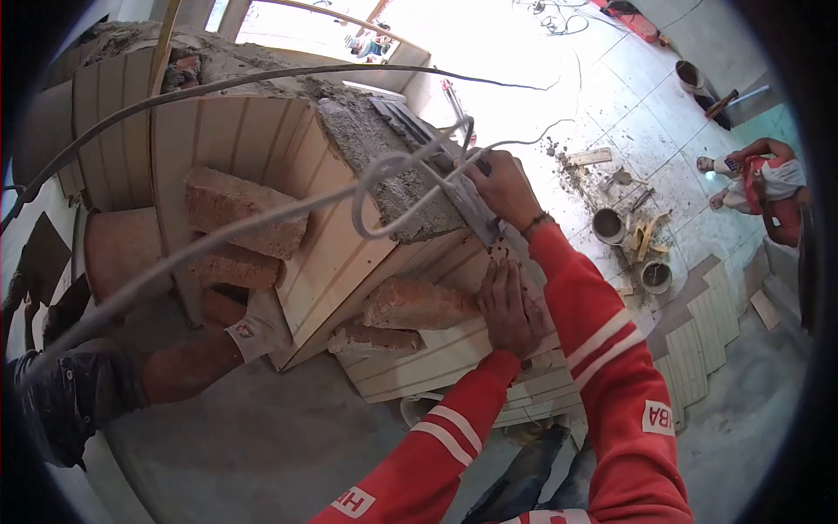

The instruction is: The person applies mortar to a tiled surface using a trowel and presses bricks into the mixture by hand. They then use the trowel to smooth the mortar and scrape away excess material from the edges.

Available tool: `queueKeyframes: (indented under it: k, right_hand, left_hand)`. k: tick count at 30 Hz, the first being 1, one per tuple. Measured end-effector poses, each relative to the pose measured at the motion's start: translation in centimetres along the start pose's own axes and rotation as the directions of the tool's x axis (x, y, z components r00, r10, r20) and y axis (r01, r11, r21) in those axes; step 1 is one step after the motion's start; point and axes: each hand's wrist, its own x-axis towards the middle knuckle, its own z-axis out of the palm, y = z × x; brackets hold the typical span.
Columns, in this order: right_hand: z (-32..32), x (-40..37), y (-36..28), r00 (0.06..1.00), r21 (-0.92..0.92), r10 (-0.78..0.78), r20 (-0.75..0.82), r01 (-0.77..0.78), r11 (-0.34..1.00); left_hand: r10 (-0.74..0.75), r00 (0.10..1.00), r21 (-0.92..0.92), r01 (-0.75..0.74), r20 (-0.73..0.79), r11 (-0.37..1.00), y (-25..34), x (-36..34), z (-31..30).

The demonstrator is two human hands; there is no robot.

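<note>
Right hand (502,188) I read as closed round the grey tile strip (434,150) atop the mortar (367,144); left hand (511,310) flat, open, on cream tiles (436,358), touching brick (410,306).

The mortar-covered wall top (358,131) carries grey ribbed tiles (410,122), with a white cable (377,175) looped over it.

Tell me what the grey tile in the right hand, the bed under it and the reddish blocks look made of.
The grey tile, gripped by the right hand, is likely ceramic or stone, matt and ridged. The bed looks like cement mortar: grey, coarse, crumbly. The reddish blocks look like fired clay brick: rough, porous, chipped edges.
</note>
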Motion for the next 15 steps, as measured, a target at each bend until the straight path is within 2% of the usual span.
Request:
queueKeyframes:
  k: [3, 4, 5, 6, 7, 8, 9, 10, 12, 13, 15]
  right_hand:
    - [0.6, 2.4, -0.1, 1.000, -0.066, 0.001, 0.005, -0.001, 0.998]
    - [1.2, 3.5, -1.0, 1.000, -0.115, 0.002, 0.004, -0.001, 0.993]
    - [1.4, 4.8, -1.8, 0.994, -0.010, -0.104, -0.031, 0.104, 0.995]
    - [2.1, 7.4, -1.6, 0.995, 0.036, -0.091, 0.034, 0.089, 0.995]
    - [3.6, 10.2, -0.5, 0.981, 0.074, -0.193, -0.019, 0.194, 0.978]
    - [2.9, 11.1, -2.0, 0.962, 0.040, -0.273, -0.033, 0.274, 0.961]
    - [3.9, 13.8, -0.8, 0.947, 0.050, -0.322, -0.001, 0.322, 0.945]
    - [5.2, 16.2, 0.5, 0.928, 0.064, -0.371, 0.032, 0.368, 0.927]
    - [6.2, 16.6, 1.4, 0.927, 0.115, -0.374, 0.011, 0.370, 0.922]
    - [6.6, 16.2, 1.9, 0.927, 0.160, -0.374, -0.007, 0.371, 0.915]
    - [5.7, 14.0, 2.0, 0.911, 0.200, -0.413, 0.001, 0.405, 0.892]
  left_hand:
    - [-0.001, 1.000, -0.024, 0.001, -0.029, 1.000, -0.4, 0.0, 0.4]
    - [-0.023, 1.000, -0.013, 0.023, 0.020, 1.000, -0.6, -0.4, 0.4]
    - [-0.042, 0.997, -0.002, 0.043, 0.067, 0.999, -0.8, -0.6, 0.5]
    - [-0.042, 0.997, 0.001, 0.042, 0.069, 0.999, -1.0, -0.8, 0.5]
    - [-0.042, 0.998, -0.044, 0.045, 0.055, 0.998, -1.0, -0.8, 0.5]
    - [-0.039, 0.998, -0.089, 0.043, 0.042, 0.995, -1.0, -0.6, 0.4]
    - [-0.027, 0.999, -0.064, 0.028, 0.018, 0.998, -0.6, -0.3, 0.2]
    - [-0.025, 1.000, -0.059, 0.026, 0.018, 0.998, -0.4, 0.0, 0.0]
    - [-0.107, 0.994, -0.184, 0.105, -0.001, 0.977, -0.5, -0.2, 0.1]
    - [-0.021, 0.998, -0.002, 0.021, 0.062, 1.000, -1.5, -0.5, 0.4]
    - [-0.023, 0.998, 0.024, 0.021, 0.067, 0.999, -1.8, -0.6, 0.7]
